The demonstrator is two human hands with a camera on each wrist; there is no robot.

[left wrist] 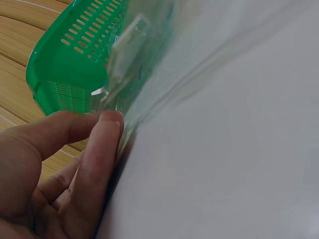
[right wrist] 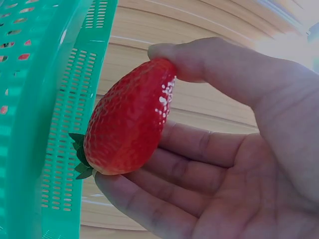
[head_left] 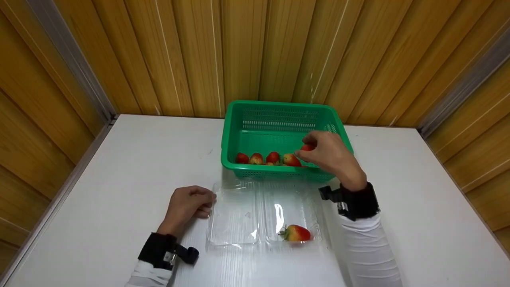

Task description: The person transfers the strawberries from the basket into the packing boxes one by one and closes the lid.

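Note:
My right hand (head_left: pixel 332 155) pinches a red strawberry (right wrist: pixel 130 119) between thumb and fingertip, over the right front part of the green basket (head_left: pixel 279 172). In the right wrist view its green leaves point toward the basket wall. My left hand (head_left: pixel 189 206) pinches the left edge of a clear plastic clamshell box (head_left: pixel 235 217), which lies spread flat in front of the basket. One red and yellow strawberry (head_left: pixel 297 233) lies in the near end of the box's right half. Several more strawberries (head_left: pixel 256 158) sit along the basket's front side, partly hidden by its rim.
The white table (head_left: pixel 131 171) holds the basket and box, with the basket near its back edge. Wood-patterned panels (head_left: pixel 239 52) stand behind and at both sides. Each wrist wears a black camera strap (head_left: pixel 360 201).

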